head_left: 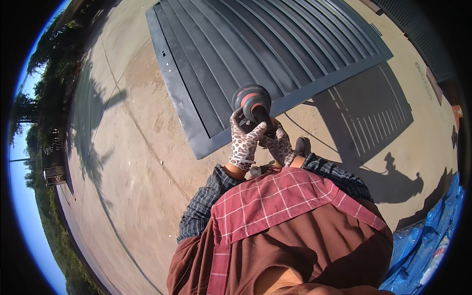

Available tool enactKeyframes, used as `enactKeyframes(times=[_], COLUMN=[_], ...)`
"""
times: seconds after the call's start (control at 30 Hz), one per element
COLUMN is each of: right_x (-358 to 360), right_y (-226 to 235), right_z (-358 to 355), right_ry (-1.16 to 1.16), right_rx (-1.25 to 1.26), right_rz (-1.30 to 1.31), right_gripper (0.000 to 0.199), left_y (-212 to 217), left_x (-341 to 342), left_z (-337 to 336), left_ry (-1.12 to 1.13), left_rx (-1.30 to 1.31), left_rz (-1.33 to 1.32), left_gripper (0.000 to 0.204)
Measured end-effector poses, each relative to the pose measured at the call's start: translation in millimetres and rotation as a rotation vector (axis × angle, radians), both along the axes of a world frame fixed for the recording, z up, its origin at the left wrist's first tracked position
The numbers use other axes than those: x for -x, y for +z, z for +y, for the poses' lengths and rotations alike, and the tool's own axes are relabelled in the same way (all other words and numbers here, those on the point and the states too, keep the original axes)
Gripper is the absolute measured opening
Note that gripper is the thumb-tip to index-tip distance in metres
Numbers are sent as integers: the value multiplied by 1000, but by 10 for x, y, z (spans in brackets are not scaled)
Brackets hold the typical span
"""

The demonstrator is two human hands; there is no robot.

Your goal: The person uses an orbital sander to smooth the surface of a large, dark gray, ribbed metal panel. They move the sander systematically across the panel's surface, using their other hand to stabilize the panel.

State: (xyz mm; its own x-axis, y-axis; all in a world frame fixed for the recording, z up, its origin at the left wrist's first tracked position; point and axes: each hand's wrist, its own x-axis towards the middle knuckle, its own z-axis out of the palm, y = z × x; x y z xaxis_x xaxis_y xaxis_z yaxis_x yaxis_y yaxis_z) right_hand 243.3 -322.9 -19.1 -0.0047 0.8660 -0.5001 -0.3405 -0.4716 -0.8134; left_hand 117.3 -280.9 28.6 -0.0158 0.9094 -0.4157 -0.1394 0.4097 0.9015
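1. Setting: outdoors, sunlit; pale concrete ground [147, 172] with seams and stains. Trees [51, 64] and blue sky at the left rim.
2. Slatted grey metal panel [211, 64] ahead of the person, face up; slats run away from the body; pale smudges on the frame. Its barred shadow [378, 113] lies to the right.
3. Blue sheeting [418, 250], crumpled, lower right; bears a red-and-white patch, too blurred to read.
4. Power tool [256, 104]: round, dark, reddish-orange rings; positioned over the panel's near edge. Disc end points away from the person, dark handle [263, 118] back toward the body; long axis slants slightly, upper left to lower right. Pad contact: cannot tell.
5. Left hand [244, 138], spotted glove: fingers curled closely around the tool just behind the disc.
6. Right hand [280, 145], matching glove: fingers closed on the handle, partly hidden.
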Motion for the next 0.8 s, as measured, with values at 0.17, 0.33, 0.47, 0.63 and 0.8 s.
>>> enactKeyframes(times=[0.17, 0.33, 0.47, 0.63, 0.8], right_x=[-206, -81, 34, -11, -116], right_y=[336, 367, 395, 471, 507], right_z=[109, 262, 189, 94, 187], right_ry=[-160, -90, 117, 408, 508], right_rx=[25, -106, -142, -261, -352], right_rz=[14, -48, -139, -305, -398], right_gripper=[49, 55, 68, 72, 69], left_y=[-113, -436, -284, -359, -117], left_x=[-4, 78, 238, 339, 383], left_z=[-219, -750, -733, -919, -704], left_ry=[-69, -439, -656, -772, -682], left_rx=[-120, 93, 318, 123, 128], left_rz=[-392, -559, -512, -72, -383], left_gripper=[47, 81, 60, 38, 47])
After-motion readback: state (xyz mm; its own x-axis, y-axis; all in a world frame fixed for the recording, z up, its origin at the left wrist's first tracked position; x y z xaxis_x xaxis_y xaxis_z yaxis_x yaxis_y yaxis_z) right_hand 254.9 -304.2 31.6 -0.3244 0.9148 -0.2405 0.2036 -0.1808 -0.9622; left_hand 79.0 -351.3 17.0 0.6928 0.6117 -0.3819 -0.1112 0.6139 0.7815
